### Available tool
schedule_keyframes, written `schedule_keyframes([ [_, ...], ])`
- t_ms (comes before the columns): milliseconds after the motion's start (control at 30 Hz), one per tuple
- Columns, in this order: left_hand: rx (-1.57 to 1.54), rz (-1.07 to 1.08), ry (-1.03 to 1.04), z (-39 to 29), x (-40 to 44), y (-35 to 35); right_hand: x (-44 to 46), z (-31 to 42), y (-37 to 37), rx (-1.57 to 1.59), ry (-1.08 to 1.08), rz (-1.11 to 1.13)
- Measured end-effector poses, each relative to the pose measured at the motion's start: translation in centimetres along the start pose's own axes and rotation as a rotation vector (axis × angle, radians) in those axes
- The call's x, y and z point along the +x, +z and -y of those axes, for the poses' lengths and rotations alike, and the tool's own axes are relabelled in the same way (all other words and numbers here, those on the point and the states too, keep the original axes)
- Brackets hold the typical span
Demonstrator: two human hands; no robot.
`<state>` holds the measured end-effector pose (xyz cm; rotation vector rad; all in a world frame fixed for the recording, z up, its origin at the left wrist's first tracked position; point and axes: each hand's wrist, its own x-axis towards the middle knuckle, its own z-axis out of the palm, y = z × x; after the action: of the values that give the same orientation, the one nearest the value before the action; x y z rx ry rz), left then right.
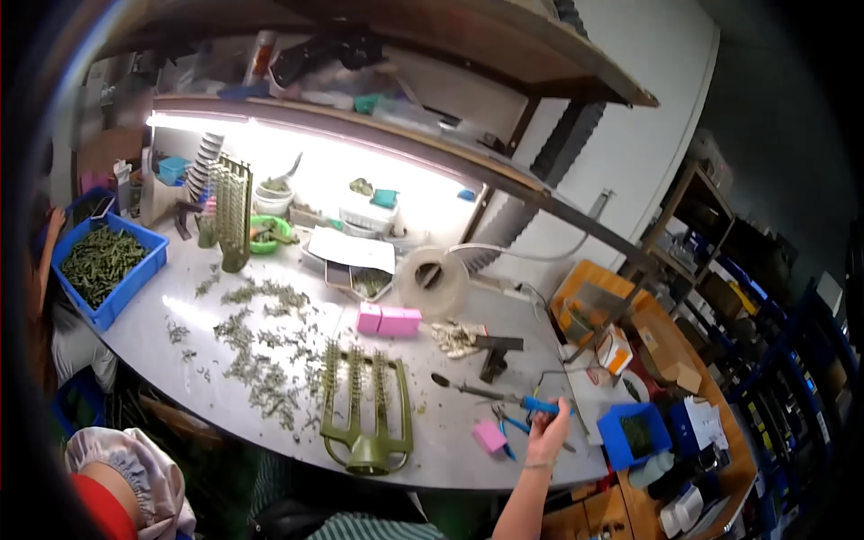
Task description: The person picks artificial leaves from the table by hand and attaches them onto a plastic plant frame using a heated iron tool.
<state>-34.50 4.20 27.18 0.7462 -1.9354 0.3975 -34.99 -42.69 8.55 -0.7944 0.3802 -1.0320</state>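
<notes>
In the head view, gripping a blue-handled tool [537,405] in the right hand [547,436], over the right part of the table [450,450], with dark tip pointing left toward a green pronged frame [367,452]. Close to pliers [517,423] and a small pink block [490,436]. Farther left, strewn with small green pieces [264,375]. Cannot see the left hand, so cannot tell how open.

Grey curved-edged table [454,457]: smooth, glossy, metal-looking. Near its right end, tool with blue cylindrical handle [537,405]: smooth plastic; slim grey shaft [486,392]: dull metal. Near front edge, olive-green pronged frame [367,444]: smooth plastic-looking. Left end, blue rectangular bin [133,290]: glossy plastic.
</notes>
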Motion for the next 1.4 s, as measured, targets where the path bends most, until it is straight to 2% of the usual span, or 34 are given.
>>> schedule_keyframes([
  [67,0.003,-0.021,0.000,-0.6,-0.1,0.0,-0.6,-0.9,-1.1,-0.062,0.064,-0.050],
  [167,0.018,-0.134,-0.022,-0.5,-0.3,0.1,-0.9,-0.5,-1.0,-0.071,0.016,-0.078],
  [300,0.089,-0.127,-0.062,-1.6,0.0,-0.2,-2.9,-0.3,-0.7,-0.110,0.002,-0.109],
  [433,0.178,-0.127,-0.097,-2.9,-0.4,-0.8,-2.6,-1.3,-1.3,-0.108,0.035,-0.012],
  [500,0.201,-0.148,-0.100,-3.1,-0.9,-1.3,-3.8,-1.1,-0.3,-0.154,-0.019,-0.172],
  [600,0.217,-0.191,-0.104,-3.2,-1.7,-2.3,-3.0,-1.4,-0.9,-0.197,-0.009,-0.130],
  [633,0.223,-0.205,-0.099,-3.3,-1.9,-2.7,-4.1,-0.9,1.1,-0.249,-0.003,-0.209],
  [733,0.245,-0.207,-0.103,-3.4,-2.1,-3.1,-2.8,-1.2,0.6,-0.196,-0.011,-0.088],
  [933,0.290,-0.172,-0.044,-3.6,-1.9,-3.0,-2.6,-1.6,1.1,-0.129,-0.031,-0.183],
  [1133,0.311,-0.221,0.042,-3.8,-1.6,-3.0,-2.8,-1.2,0.5,-0.176,-0.044,-0.140],
  [1233,0.360,-0.291,0.103,-4.8,-0.9,-3.0,-3.0,-1.2,1.0,-0.201,-0.039,-0.159],
  [1333,0.434,-0.451,0.181,-5.5,-0.6,-3.6,-2.1,-1.8,0.2,-0.223,-0.039,-0.165],
  [1367,0.489,-0.554,0.150,-4.7,-1.3,-4.5,-1.8,-1.9,-0.2,-0.258,-0.041,-0.203],
  [1400,0.556,-0.660,0.010,-3.3,-2.7,-5.8,-1.8,-1.8,-0.2,-0.292,-0.047,-0.243],
])
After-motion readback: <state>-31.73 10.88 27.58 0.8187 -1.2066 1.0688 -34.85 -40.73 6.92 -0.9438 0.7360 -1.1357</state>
